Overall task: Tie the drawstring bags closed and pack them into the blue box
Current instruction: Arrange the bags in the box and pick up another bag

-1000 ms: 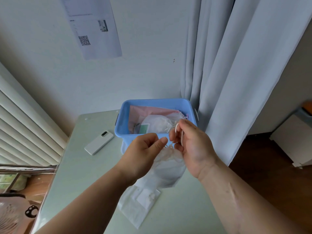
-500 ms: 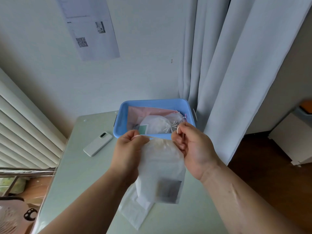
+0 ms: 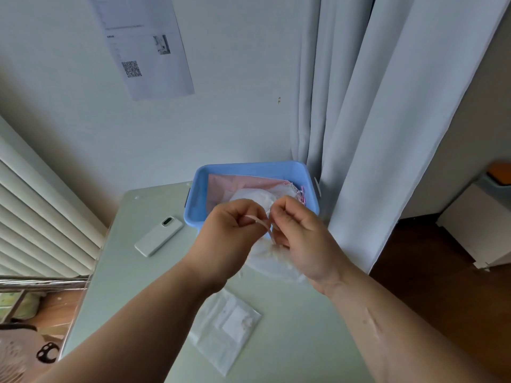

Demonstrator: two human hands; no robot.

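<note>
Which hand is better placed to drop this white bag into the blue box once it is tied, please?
Probably the right hand: the white bag hangs right beneath its fingers, and the blue box sits just beyond. The left hand only pinches the drawstring.

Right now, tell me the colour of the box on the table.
The box is light blue; the head view shows it best.

The drawstring now cinches the bag shut
</note>
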